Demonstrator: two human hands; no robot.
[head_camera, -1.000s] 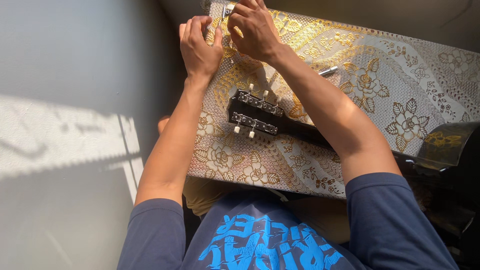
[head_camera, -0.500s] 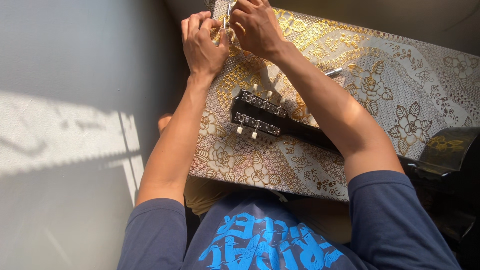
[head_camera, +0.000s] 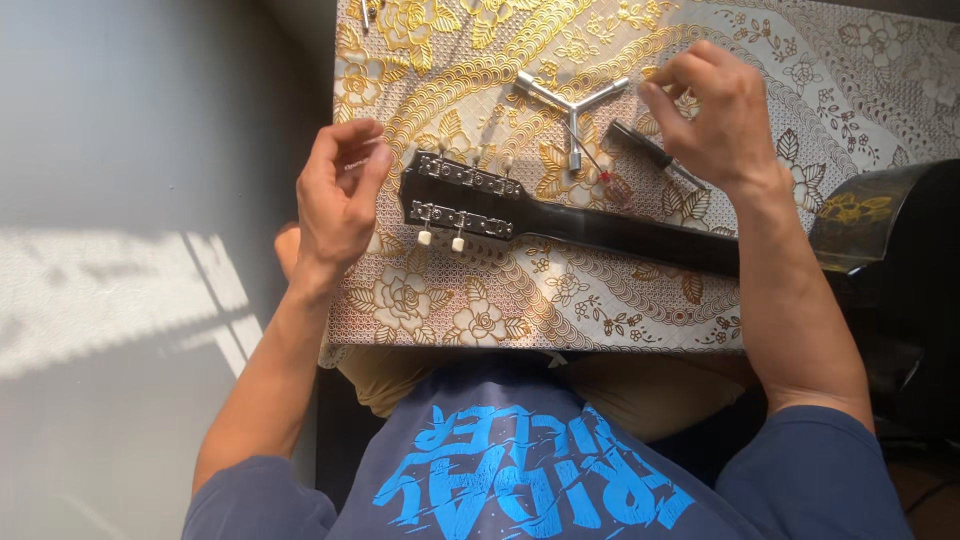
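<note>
A black guitar headstock (head_camera: 458, 198) with metal tuners lies on the gold flowered tablecloth (head_camera: 520, 300), its neck (head_camera: 640, 235) running right to the dark body (head_camera: 890, 215). My left hand (head_camera: 338, 200) hovers just left of the headstock, thumb and fingertips pinched together; whether something small sits between them is unclear. My right hand (head_camera: 712, 112) is above the neck, fingers curled and pinched close to a black-handled screwdriver (head_camera: 652, 152). A thin wire with a red end (head_camera: 596, 168) lies beside it.
A silver three-armed wrench (head_camera: 572, 100) rests on the cloth behind the headstock. A small metal tool (head_camera: 366, 12) lies at the table's far left corner. Grey floor with a sunlit patch (head_camera: 110, 300) lies to the left. My knees are under the near table edge.
Both hands have come back from the table's far edge toward me. The left now sits beside the headstock, the right above the neck. The camera view has shifted forward.
</note>
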